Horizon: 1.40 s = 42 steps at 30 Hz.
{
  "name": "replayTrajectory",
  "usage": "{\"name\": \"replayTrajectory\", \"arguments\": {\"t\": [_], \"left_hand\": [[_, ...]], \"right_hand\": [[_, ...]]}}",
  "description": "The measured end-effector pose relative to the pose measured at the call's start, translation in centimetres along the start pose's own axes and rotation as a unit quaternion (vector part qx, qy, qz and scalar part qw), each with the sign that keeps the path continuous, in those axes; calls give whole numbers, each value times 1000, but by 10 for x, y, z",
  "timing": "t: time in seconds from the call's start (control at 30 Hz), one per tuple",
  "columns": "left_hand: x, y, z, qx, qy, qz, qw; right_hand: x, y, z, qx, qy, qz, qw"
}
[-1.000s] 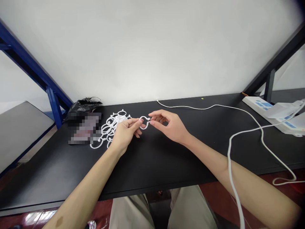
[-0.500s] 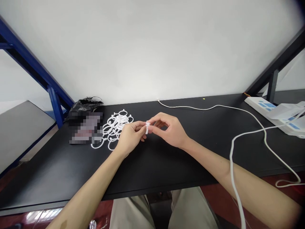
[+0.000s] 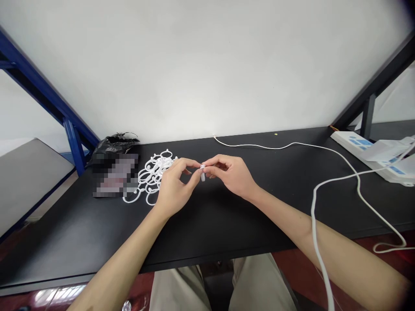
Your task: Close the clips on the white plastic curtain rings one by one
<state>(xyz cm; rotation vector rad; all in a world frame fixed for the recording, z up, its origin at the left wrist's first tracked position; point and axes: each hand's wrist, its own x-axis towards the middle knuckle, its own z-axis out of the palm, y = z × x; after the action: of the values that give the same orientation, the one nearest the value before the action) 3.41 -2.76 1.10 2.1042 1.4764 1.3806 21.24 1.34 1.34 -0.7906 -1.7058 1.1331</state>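
My left hand (image 3: 177, 186) and my right hand (image 3: 234, 176) meet above the black table. Between their thumbs and index fingertips they pinch a small white plastic ring (image 3: 203, 174), seen almost edge-on, with its lower part hanging below the fingers. Both hands are closed on its top. Just beyond my left hand lies a pile of white plastic rings (image 3: 149, 173), several with small round knobs; that hand covers part of the pile.
On the black table (image 3: 253, 229), a crumpled black plastic bag (image 3: 113, 140) and a blurred-out flat item (image 3: 116, 175) lie at left. A white cable (image 3: 316, 211) crosses over my right forearm. A white and blue power strip (image 3: 359, 147) sits at far right, with a wall behind.
My fingertips have closed in on the ring's top, and the ring has turned slightly. My left hand has rolled and shifted a little to the right.
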Motion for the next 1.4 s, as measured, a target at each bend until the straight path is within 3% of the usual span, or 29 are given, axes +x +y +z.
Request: {"name": "replayTrajectory", "arguments": {"t": [0.23, 0.77, 1.4], "left_hand": [[1, -1, 0, -9, 2, 5, 1000], [1, -2, -1, -19, -9, -13, 1000], [0, -5, -1, -22, -19, -17, 999]], "right_hand": [[1, -3, 0, 47, -18, 34, 998], [0, -3, -2, -47, -11, 23, 999], [-1, -1, -4, -72, -25, 29, 997]]}}
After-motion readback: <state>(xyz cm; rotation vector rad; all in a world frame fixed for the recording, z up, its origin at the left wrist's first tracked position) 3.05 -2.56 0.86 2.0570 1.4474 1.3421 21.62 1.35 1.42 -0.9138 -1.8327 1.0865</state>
